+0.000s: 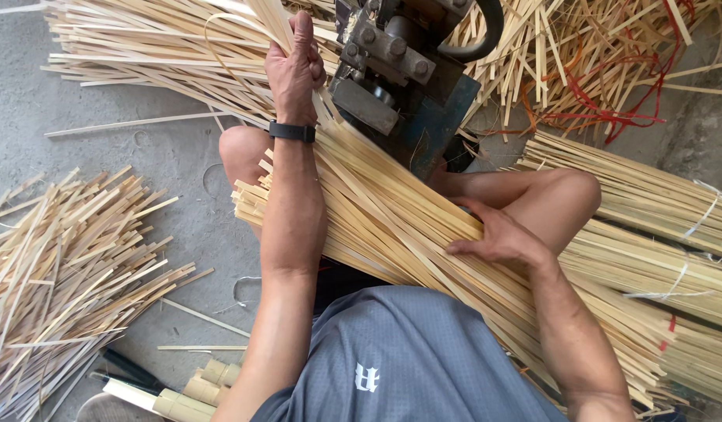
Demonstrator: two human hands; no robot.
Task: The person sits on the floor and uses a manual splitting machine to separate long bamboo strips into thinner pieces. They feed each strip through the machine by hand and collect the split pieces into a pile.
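Two hands, one machine (400, 70), one wristband (291, 131), countless bamboo strips (392, 227).

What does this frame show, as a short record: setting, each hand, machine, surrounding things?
setting: concrete floor, person seated with bare knees raised
left hand: raised, fingers closed around a few thin bamboo strips beside the machine
right hand: lies flat on the strip bundle across the lap
machine: dark metal with bolts, blue base, between the knees
wristband: black, on the left wrist
left of person: loose pile of short strips
right of person: tied bundles
far right: red strings among scattered strips
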